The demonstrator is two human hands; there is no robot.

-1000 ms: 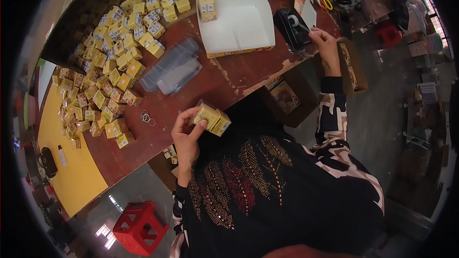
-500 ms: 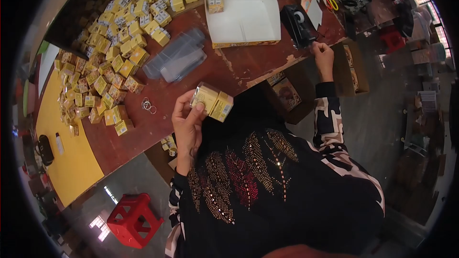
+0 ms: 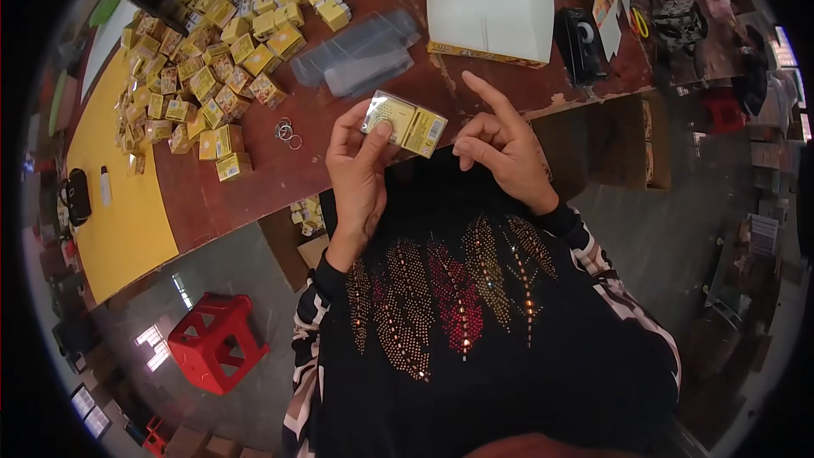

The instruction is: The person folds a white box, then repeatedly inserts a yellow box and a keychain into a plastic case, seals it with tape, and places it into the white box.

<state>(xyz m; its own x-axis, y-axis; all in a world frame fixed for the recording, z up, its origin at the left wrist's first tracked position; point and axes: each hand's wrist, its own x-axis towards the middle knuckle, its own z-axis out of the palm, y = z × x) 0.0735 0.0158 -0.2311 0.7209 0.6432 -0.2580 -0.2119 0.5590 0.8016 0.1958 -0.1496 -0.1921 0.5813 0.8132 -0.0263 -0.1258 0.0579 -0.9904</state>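
Note:
Between the thumb and fingers of my left hand (image 3: 358,171) is a pair of small yellow boxes (image 3: 415,125) side by side in a clear plastic sleeve, held above the table's front edge. Just right of it, not touching, is my right hand (image 3: 510,151). Its index finger points out and the other fingers are loosely bent; I cannot make out anything on the fingertip. Behind the boxes lie flat clear plastic sleeves (image 3: 365,55) on the red-brown table (image 3: 225,208). A few metal rings (image 3: 288,133) lie to the left.
Loose yellow boxes (image 3: 216,76) are heaped at the left and back. A white open carton (image 3: 487,13) holds one wrapped pack. The black tape dispenser (image 3: 578,47) stands at its right, with yellow-handled scissors (image 3: 638,23) beyond. A red stool (image 3: 216,343) stands on the floor.
My right hand has moved left from beside the tape dispenser to near the wrapped boxes, its index finger now stretched out. My left hand still holds the boxes. The view has shifted.

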